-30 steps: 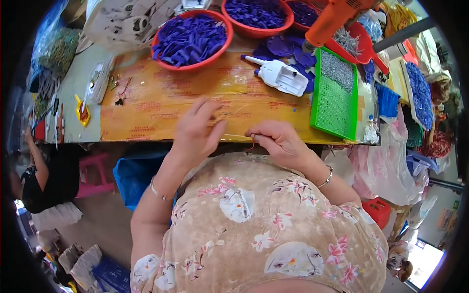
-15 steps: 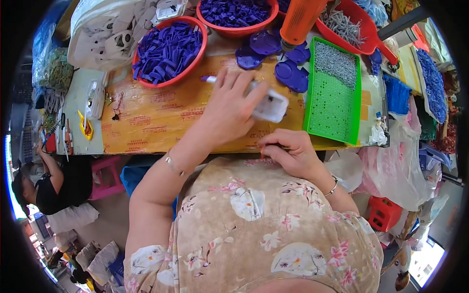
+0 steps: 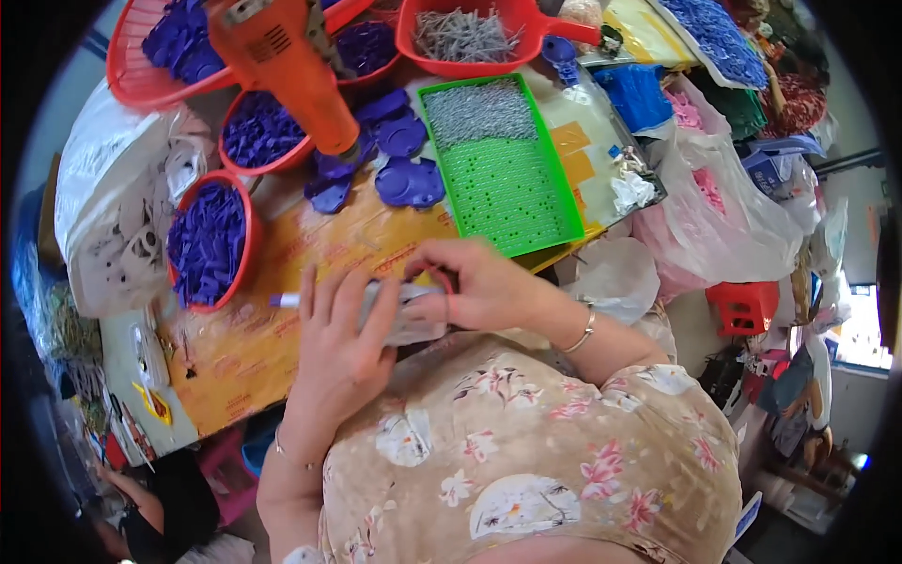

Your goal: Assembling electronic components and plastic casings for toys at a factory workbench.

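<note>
A whitish plastic casing (image 3: 413, 329) lies under my left hand (image 3: 346, 329), whose fingers wrap over it from above. From its left end a narrow white piece with a purple tip (image 3: 280, 301) sticks out past the fingers. My right hand (image 3: 474, 282) is curled at the casing's right end, its fingertips touching it. A thin, reddish strand that looks like a wire (image 3: 445, 281) shows between the right thumb and fingers. The casing's inside is mostly hidden by both hands. Both hands are just above the table's front edge, close to my body.
An orange power screwdriver (image 3: 301, 85) hangs over the table (image 3: 235, 367). Beyond my right hand lies a green tray (image 3: 512, 193) with small screws. Purple discs (image 3: 411, 181), red bowls of purple parts (image 3: 249, 235), a red scoop (image 3: 526, 47) and a bag of white parts (image 3: 103, 216) surround it.
The view has swung to the right. My left hand has drawn the casing in from over the table, and my right hand has come up to meet its right end.
</note>
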Motion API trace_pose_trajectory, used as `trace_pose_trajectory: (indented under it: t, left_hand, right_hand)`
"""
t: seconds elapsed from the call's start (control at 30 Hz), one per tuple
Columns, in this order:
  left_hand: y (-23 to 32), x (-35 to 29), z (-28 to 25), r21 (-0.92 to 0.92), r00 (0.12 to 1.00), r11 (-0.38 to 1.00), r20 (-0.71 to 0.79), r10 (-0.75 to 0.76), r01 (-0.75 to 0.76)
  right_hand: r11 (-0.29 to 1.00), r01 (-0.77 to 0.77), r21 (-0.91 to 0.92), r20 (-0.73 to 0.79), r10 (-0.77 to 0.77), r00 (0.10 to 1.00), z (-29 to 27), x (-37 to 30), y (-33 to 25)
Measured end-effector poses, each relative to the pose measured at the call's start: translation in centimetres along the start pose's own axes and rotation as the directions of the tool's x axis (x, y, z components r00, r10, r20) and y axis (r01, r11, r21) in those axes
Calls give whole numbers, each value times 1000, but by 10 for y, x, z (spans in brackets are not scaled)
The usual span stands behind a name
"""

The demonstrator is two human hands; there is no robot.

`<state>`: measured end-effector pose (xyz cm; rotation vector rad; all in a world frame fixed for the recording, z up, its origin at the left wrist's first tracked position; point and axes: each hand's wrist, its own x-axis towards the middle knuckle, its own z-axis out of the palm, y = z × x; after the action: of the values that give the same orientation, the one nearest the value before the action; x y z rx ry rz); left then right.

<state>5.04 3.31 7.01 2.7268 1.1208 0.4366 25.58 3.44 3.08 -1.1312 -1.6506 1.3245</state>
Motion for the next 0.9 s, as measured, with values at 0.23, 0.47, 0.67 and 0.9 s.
trace_pose_trajectory:
  t: [0.23,0.47,0.67,0.9]
  left_hand:
    - [17,43,12,-16,945,956,-155,287,-293]
    - [16,32,35,-210,929,959,-354,108,-191]
    - [-15,-13,60,-241,956,969,-265,-126,61]
    - [-39,-79,56,-277,846,914,-369,-385,295]
  right_hand:
    - [968,-89,236,-181,134,974,-36,-33,-2]
    - [965,105,238,-848,154,508,-118,-53,53]
    - [873,-390,-293,-747,45,663,-213,-46,123]
    - [580,-277,-766,-606,-511,609,-127,-30,21]
